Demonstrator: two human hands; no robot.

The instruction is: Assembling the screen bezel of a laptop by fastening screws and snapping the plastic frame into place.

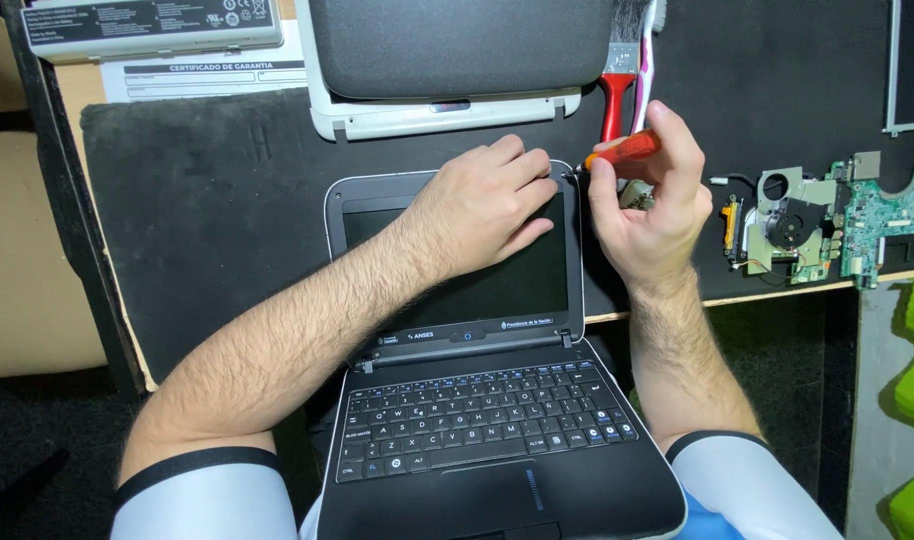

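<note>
While the left hand [482,205] lies flat on the dark screen of the small open laptop [477,400], its fingers are spread loosely and press near the upper right corner of the lid, holding nothing. The right hand [652,200] pinches a screwdriver with an orange-red handle [625,150] between thumb and fingers, and the tip touches the top right corner of the screen frame. The laptop lies opened flat, its keyboard toward the person and its lid on a black mat [207,200]. Behind it lies a second laptop, white and closed [447,60]. A brush with a red handle [617,85] is just beside the right hand. Farther right, well apart, are a green circuit board [882,215] and a fan part [792,220].
</note>
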